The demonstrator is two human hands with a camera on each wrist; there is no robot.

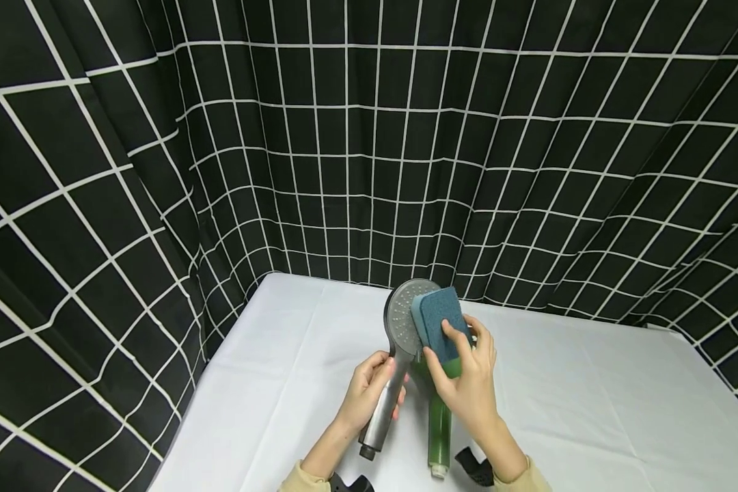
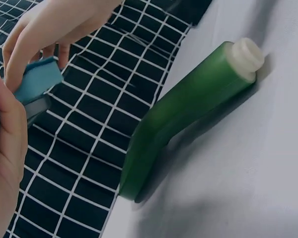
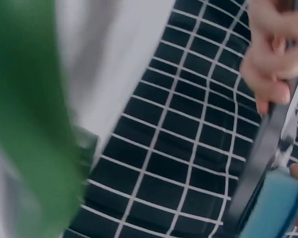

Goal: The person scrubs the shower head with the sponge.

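My left hand (image 1: 364,391) grips a grey hand-held shower head (image 1: 402,320) by its handle, the round nozzle face tilted up. In my right hand (image 1: 475,379) is a blue two-layer sponge (image 1: 438,318), pinched between thumb and fingers. The sponge overlaps the right side of the nozzle face, its light blue layer turned toward the nozzles. Below my right hand lies a green shower head (image 1: 439,430) with a white threaded end; the hand and sponge hide its upper part. In the right wrist view the light blue layer (image 3: 273,206) shows right beside the grey head.
A white cloth (image 1: 295,383) covers the table. Black curtains with a white grid (image 1: 369,150) hang behind it and along the sides. Dark straps (image 1: 475,467) sit at my wrists, near the green handle.
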